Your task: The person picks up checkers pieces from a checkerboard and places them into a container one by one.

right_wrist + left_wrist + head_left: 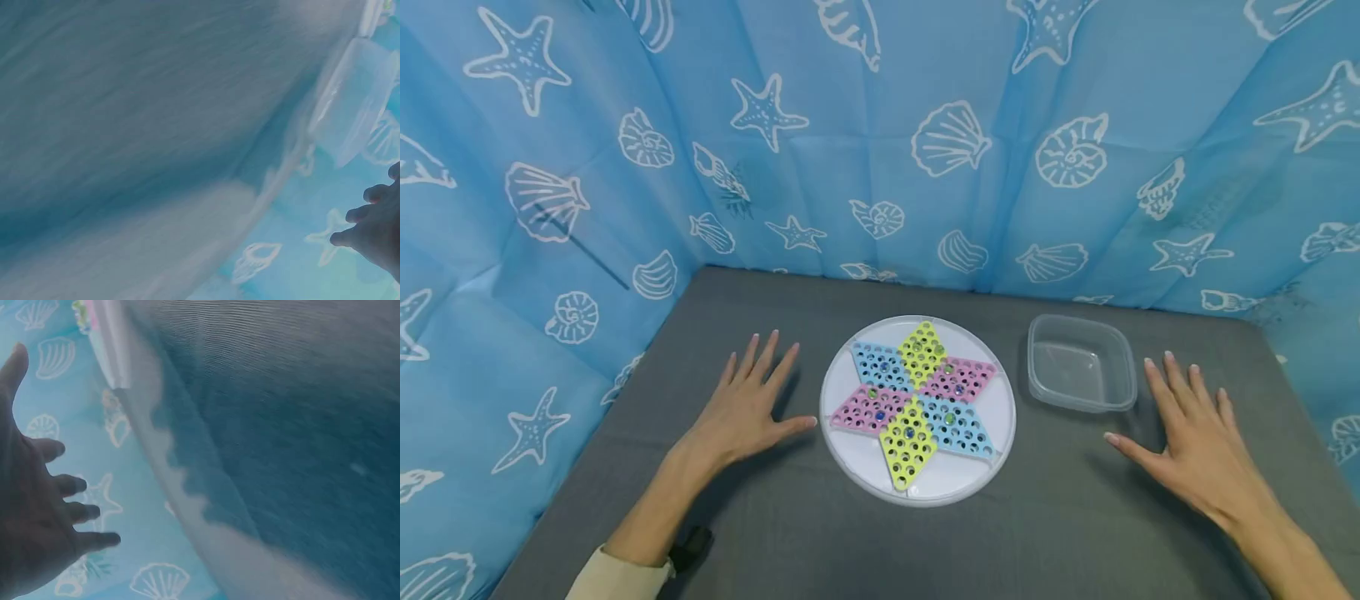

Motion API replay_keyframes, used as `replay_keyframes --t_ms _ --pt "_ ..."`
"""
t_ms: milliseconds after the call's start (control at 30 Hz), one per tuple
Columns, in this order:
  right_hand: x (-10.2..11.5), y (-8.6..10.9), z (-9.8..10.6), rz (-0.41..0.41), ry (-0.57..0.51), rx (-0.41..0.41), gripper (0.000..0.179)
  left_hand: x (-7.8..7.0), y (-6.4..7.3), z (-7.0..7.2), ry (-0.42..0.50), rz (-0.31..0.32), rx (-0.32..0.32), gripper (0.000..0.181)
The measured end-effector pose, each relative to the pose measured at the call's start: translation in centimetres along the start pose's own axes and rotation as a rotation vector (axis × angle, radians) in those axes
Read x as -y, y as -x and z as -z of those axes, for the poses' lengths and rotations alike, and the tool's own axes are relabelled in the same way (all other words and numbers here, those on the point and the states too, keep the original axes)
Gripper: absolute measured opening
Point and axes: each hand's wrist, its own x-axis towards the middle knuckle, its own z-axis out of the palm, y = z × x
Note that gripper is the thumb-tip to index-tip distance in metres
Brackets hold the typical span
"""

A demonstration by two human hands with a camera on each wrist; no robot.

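A round white Chinese checkers board (850, 454) lies in the middle of the table, its star split into yellow, pink and blue points full of holes. Several glass marbles sit in the holes, among them a green marble (950, 419) and a blue marble (880, 415). My left hand (741, 421) is spread with straight fingers left of the board, thumb tip close to its rim. To the right, a clear plastic container (1081, 364) stands beside the board with nothing visible inside. My right hand (1198, 450), also spread and holding nothing, is just right of that container.
The table has a grey cloth (1000, 542) over it. A blue curtain (850, 150) with white seashells and starfish hangs along the back and both sides. A dark band (691, 550) shows at my left wrist, by a cream sleeve (621, 575).
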Motion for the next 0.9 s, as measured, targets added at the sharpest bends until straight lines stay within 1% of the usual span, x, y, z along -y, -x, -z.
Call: replay_keyframes --t_ms 167,233,300,367,467,533,700,900 --pt "3.0 -1.1 0.3 0.105 -0.009 -0.059 0.111 -0.9 -1.1 0.1 0.082 -0.069 -0.002 0.107" --pt "4.1 -1.5 0.3 0.141 -0.02 -0.079 0.11 -1.1 -1.3 0.1 0.115 -0.082 -0.003 0.106" --pt "4.9 -1.9 0.3 0.177 -0.036 -0.096 0.108 -1.2 -1.5 0.0 0.139 -0.082 -0.011 0.106" --pt "5.7 -2.2 0.2 0.21 -0.048 -0.109 0.106 -1.3 -1.6 0.1 0.158 -0.068 -0.01 0.105" --pt "6.5 -2.7 -0.1 0.249 -0.061 -0.128 0.105 -1.4 -1.9 0.1 0.194 -0.048 0.004 0.103" --pt "7.0 -3.0 -0.3 0.267 -0.062 -0.138 0.105 -1.5 -2.1 0.1 0.218 -0.041 0.019 0.102" --pt "8.4 -3.8 -0.7 0.311 -0.082 -0.163 0.105 -1.5 -2.8 0.1 0.291 -0.049 0.042 0.099" --pt "10.1 -4.5 -1.1 0.338 -0.164 -0.178 0.098 -1.3 -3.7 -0.1 0.382 -0.052 0.075 0.095"
